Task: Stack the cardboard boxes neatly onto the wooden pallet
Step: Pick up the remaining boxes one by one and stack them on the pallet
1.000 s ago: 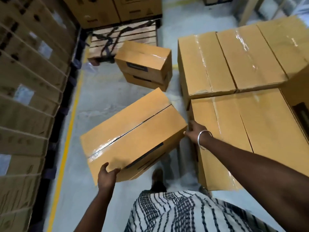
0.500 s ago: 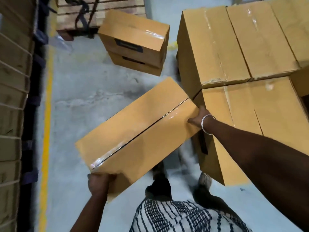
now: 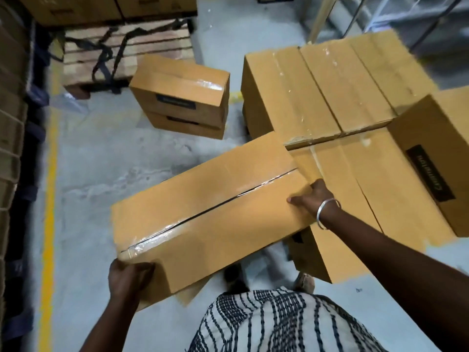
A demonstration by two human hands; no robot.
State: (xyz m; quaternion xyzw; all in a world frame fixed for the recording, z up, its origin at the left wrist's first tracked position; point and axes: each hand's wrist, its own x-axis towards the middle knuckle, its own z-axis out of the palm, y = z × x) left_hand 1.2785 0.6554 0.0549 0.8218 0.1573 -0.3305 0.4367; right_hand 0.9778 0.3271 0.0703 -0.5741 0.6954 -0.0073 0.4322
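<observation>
I hold a long taped cardboard box (image 3: pixel 208 207) in the air in front of me, tilted, its right end higher. My left hand (image 3: pixel 128 275) grips its near left end. My right hand (image 3: pixel 313 196), with a metal bangle on the wrist, grips its right end. To the right stands a block of stacked boxes (image 3: pixel 330 92); one more box (image 3: pixel 441 158) lies on top at the far right. Two smaller boxes (image 3: pixel 181 97) sit stacked on the floor ahead. Beyond them is a wooden pallet (image 3: pixel 121 54) with black straps lying over its slats.
Flattened cartons (image 3: pixel 10 123) stand in a tall row along the left, beside a yellow floor line (image 3: pixel 49 199). More boxes (image 3: pixel 106 6) stand on the far part of the pallet. Grey concrete floor (image 3: pixel 101 161) lies between me and the pallet. My feet show below the held box.
The held box has risen and its right end now overlaps the corner of the block at right. My view lifted, so the pallet and the far-right box show more.
</observation>
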